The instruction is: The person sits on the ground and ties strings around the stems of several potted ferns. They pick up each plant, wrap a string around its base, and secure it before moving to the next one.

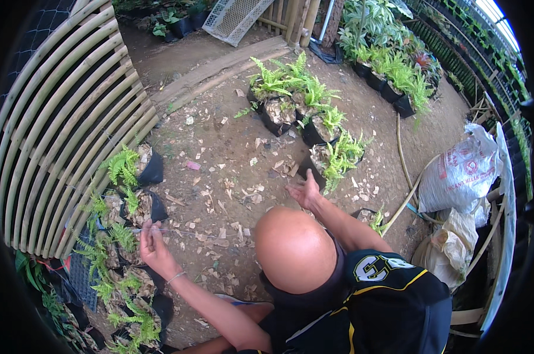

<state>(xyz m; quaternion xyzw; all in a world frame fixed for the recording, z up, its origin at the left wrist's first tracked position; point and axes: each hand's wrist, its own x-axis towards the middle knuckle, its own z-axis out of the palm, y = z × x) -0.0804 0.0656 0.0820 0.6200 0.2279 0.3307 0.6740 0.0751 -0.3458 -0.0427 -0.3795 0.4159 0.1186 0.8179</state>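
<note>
My left hand [155, 251] is closed in a pinch around a thin pale strand [187, 232], which stretches to the right above the ground. Whether it is wire or string I cannot tell. Beside this hand stands a row of ferns in black grow bags [153, 206], by the bamboo slats. My right hand [306, 192] is open, palm turned up and fingers apart, just below a potted fern [341, 158] in a black bag. Its fingertips are close to the bag, and I cannot tell if they touch it.
More bagged ferns [278, 112] stand farther ahead, with another group [390, 76] at the far right. A curved bamboo slat fence [72, 135] rises on the left. At right are a white sack [458, 171] and a hose [403, 154]. Dry chips litter the soil.
</note>
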